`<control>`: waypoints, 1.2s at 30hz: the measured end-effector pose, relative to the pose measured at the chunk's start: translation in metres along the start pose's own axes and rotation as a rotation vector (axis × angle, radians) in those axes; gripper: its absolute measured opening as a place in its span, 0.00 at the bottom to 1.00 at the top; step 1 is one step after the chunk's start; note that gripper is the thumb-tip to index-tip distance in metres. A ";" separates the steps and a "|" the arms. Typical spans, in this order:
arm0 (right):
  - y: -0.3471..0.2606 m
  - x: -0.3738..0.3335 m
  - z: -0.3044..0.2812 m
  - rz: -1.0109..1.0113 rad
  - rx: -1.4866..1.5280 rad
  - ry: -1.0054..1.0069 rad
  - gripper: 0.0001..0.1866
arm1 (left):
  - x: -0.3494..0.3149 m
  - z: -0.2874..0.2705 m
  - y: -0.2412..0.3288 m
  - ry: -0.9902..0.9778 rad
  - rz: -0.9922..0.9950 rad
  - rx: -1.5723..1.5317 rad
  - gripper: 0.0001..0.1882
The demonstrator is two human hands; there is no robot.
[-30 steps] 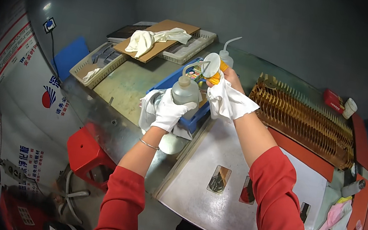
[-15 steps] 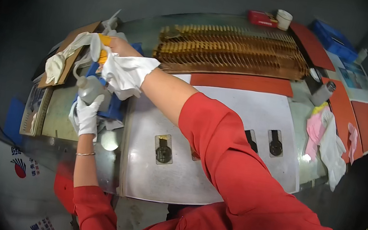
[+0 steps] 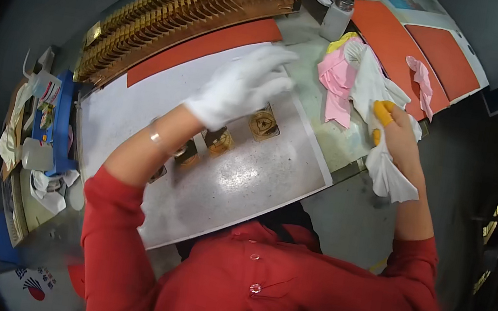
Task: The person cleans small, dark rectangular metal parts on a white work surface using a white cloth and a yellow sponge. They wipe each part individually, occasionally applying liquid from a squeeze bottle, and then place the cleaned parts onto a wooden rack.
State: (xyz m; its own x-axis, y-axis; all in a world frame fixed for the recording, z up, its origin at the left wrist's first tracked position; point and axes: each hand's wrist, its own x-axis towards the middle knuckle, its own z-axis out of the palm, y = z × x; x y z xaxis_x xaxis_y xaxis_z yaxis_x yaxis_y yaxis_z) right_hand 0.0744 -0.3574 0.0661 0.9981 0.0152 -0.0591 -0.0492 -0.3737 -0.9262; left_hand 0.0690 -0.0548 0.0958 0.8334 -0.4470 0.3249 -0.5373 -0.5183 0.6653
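Observation:
My left hand (image 3: 240,86), in a white glove, hovers over the white sheet (image 3: 238,183) with its fingers stretched out and nothing in them. Below and beside it lie several small gold-coloured plates with round designs, one plate (image 3: 264,124) near the wrist side, another plate (image 3: 219,143) closer to me. Yellow finger covers sit on fingertips of my right hand (image 3: 402,143), which is closed on a white cloth (image 3: 389,176) at the table's right edge. Just beyond it lie a crumpled white cloth (image 3: 372,84) and a pink cloth (image 3: 339,82), partly touching each other.
A long rack of gold-brown slats (image 3: 186,17) stands at the back, with an orange-red strip (image 3: 206,52) before it. Orange-red mats (image 3: 385,44) and a grey bottle (image 3: 337,19) are at the back right. Far left, a blue tray (image 3: 62,121) stands by a translucent bottle (image 3: 38,155).
My view has swung right. My left hand has let go of the translucent bottle and moved over the sheet. My right hand, still with white cloth, has gone from far left to the right edge.

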 end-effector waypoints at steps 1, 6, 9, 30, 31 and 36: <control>0.028 0.021 -0.014 -0.149 -0.217 0.098 0.17 | 0.035 0.035 -0.021 0.133 0.252 0.158 0.20; 0.052 0.076 -0.002 -0.485 -0.880 0.205 0.12 | 0.166 0.165 -0.029 -0.177 -0.002 0.091 0.12; 0.090 0.090 -0.011 -0.553 -0.877 0.115 0.08 | 0.174 0.219 -0.040 0.138 0.111 0.274 0.09; -0.006 -0.008 -0.001 -0.197 -0.465 -0.133 0.12 | 0.009 -0.001 -0.043 0.291 -0.106 0.372 0.32; -0.009 -0.009 0.016 -0.243 -0.459 -0.189 0.12 | -0.018 -0.003 -0.053 0.293 -0.131 0.479 0.33; -0.020 0.026 0.111 -0.587 -0.590 -0.473 0.16 | -0.111 0.025 -0.016 0.128 -0.425 0.646 0.41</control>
State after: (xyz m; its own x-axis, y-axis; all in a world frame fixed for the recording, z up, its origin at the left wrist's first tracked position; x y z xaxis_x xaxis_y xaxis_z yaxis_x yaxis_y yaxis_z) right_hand 0.0970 -0.2463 0.0418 0.7336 0.6735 0.0906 0.6093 -0.5927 -0.5267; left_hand -0.0182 -0.0150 0.0329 0.9716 -0.0481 0.2315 -0.1050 -0.9651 0.2400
